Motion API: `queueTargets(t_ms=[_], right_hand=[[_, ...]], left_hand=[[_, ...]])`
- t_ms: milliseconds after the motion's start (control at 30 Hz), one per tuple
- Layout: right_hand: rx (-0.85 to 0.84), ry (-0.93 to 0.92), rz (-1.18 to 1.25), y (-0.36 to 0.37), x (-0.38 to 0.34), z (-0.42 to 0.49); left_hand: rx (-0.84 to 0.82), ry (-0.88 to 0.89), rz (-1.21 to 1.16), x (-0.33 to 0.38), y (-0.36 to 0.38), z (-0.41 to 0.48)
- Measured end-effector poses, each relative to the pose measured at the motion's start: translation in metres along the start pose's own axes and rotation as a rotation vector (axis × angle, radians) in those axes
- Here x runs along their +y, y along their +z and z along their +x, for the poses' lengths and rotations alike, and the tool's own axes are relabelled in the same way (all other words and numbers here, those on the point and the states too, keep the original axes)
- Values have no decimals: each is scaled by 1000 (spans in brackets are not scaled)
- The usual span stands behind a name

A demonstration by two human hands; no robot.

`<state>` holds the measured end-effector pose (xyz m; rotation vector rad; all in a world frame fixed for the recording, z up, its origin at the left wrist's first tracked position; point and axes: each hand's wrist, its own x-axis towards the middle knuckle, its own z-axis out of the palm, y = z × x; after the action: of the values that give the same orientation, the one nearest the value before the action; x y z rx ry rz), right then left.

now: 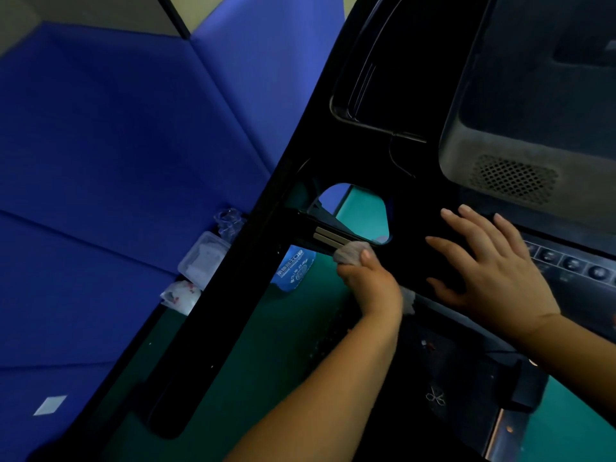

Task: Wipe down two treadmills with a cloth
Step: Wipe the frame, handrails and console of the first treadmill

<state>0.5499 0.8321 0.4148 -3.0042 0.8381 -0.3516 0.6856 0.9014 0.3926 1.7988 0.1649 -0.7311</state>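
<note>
The step in hand looks like wiping the handlebar [320, 236] of the treadmill [366, 161], the short black bar with two pale metal strips, likely pulse sensors. The landmark here is that handlebar.

Far to its left lies blue padded matting [116, 145], with a small pale square [50, 404] on it. Nearer, just left of the handlebar, sit a clear plastic box [203, 258], crumpled clear wrapping [230, 221] above it and a printed packet [180, 295] below it; none of these blocks the wipe. A blue labelled pack [293, 268] lies on the green floor directly under the bar.

At the bar's right end the left hand [370, 285] has its fingers closed around a bunched pale cloth [351, 253], pressed against the sensor strips. To do this well, the person should wrap the cloth around the bar and draw it along the full length, turning the wrist to reach the underside.

Right of the handlebar, the right hand [490, 271] rests flat with fingers spread, holding nothing, on the black console panel beside a row of round buttons [573, 263], which it could press by accident. The grey vented housing [513, 168] above looks dusty.
</note>
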Motion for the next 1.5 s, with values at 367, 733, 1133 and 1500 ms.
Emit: queueTargets(t_ms=[367,733,1133,1500], right_hand=[[64,-14,23,3,2,-1],[83,-13,50,7,4,-3],[57,-13,73,3,3,-3],[60,-16,69,4,4,-3]], left_hand=[[141,1190,1354,33,-163,49],[-276,1157,2629,70,-150,92],[-436,1312,2682,87,-153,77],[-371,1469,2277,79,-197,76]])
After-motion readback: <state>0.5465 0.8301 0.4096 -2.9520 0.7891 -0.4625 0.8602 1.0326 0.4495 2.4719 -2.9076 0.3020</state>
